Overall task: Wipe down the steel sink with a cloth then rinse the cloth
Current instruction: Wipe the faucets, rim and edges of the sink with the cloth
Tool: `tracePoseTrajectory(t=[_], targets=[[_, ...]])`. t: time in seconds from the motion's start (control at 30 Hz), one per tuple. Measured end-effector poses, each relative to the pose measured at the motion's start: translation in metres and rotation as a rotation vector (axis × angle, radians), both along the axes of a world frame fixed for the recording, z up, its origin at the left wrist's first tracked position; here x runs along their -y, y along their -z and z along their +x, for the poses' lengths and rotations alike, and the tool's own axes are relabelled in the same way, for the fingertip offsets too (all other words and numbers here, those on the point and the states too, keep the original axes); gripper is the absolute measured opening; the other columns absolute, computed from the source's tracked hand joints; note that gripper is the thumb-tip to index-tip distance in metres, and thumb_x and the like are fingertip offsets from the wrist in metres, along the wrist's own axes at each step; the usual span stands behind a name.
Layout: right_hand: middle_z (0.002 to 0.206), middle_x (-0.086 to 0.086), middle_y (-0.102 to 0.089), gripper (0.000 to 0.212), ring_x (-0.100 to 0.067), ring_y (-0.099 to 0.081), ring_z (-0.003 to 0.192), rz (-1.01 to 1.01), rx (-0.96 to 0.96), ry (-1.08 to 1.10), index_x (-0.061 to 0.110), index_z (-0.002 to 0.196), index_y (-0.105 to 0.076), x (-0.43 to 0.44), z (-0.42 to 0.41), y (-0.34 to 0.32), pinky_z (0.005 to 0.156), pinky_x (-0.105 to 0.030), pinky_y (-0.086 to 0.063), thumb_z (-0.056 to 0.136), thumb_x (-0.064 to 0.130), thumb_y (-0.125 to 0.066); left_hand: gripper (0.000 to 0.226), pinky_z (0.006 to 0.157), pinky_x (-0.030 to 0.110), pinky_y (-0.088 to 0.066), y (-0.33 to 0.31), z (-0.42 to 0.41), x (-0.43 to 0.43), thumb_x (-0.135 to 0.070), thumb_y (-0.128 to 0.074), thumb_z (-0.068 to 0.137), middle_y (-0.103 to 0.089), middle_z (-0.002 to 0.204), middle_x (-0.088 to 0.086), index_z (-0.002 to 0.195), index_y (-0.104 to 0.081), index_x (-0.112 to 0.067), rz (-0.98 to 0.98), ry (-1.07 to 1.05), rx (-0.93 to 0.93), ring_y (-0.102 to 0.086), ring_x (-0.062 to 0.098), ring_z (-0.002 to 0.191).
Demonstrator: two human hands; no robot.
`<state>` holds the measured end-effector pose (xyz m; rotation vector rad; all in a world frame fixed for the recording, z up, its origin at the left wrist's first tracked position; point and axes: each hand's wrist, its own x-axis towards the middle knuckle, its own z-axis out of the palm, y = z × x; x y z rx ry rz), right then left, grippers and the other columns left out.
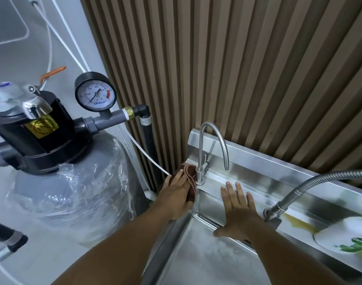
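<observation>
1 cloth (pixel 192 172) under L hand (pixel 176 195), R hand (pixel 237 212) flat on 1 sink (pixel 198 258).

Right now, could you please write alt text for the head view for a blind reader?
The left hand presses a brown cloth onto the steel sink beside a gooseneck tap; the right hand rests flat on its rim. A grey tank stands left.

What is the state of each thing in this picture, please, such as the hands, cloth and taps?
Sink: basin floor looks wet.
Cloth: folded, at the left rear corner.
Left hand: flat, pressing the cloth.
Right hand: open, flat on the back ledge.
Gooseneck tap: no water running.
Hose sprayer: no water running.
</observation>
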<state>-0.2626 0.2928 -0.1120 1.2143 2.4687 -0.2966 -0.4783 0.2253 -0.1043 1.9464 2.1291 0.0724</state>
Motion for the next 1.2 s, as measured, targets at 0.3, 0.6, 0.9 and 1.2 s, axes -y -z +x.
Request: tracePoseTrajectory(t=[0.3, 0.6, 0.9, 1.2], targets=[[0.159, -0.005, 0.039, 0.135, -0.029, 0.038, 0.144, 0.041, 0.05, 0.031, 0.019, 0.155, 0.024, 0.003, -0.005, 0.001, 0.121, -0.051, 0.013, 0.07, 0.08, -0.061, 0.09, 0.123, 0.045, 0.01, 0.006, -0.004, 0.011, -0.053, -0.049, 0.092, 0.0, 0.169, 0.004, 0.161, -0.006, -0.013, -0.02, 0.079, -0.113, 0.016, 0.021, 0.153], [0.161, -0.007, 0.034, 0.132, -0.03, 0.034, 0.147, 0.063, 0.033, 0.039, 0.019, 0.156, 0.022, 0.003, -0.005, 0.007, 0.122, -0.051, 0.011, 0.073, 0.078, -0.062, 0.106, 0.122, 0.049, 0.012, 0.0, -0.001, -0.007, -0.071, -0.047, 0.086, 0.006, 0.169, 0.008, 0.161, -0.001, -0.011, -0.095, 0.078, -0.091, 0.021, 0.023, 0.152], [0.162, -0.007, 0.033, 0.132, -0.033, 0.033, 0.147, 0.08, 0.035, 0.039, 0.02, 0.156, 0.022, 0.003, -0.005, 0.007, 0.122, -0.052, 0.011, 0.073, 0.079, -0.061, 0.098, 0.122, 0.049, 0.013, 0.005, 0.011, 0.044, -0.074, -0.035, 0.09, -0.003, 0.169, 0.009, 0.16, -0.009, -0.01, -0.049, 0.085, -0.123, 0.019, 0.023, 0.153], [0.163, -0.008, 0.029, 0.13, -0.034, 0.029, 0.149, 0.102, 0.035, 0.026, 0.02, 0.157, 0.02, 0.003, -0.005, 0.008, 0.122, -0.053, 0.008, 0.074, 0.079, -0.06, 0.104, 0.119, 0.049, 0.017, 0.01, 0.027, 0.017, -0.076, -0.039, 0.087, 0.002, 0.169, 0.009, 0.161, -0.003, -0.012, -0.068, 0.005, -0.143, 0.021, 0.026, 0.153]])
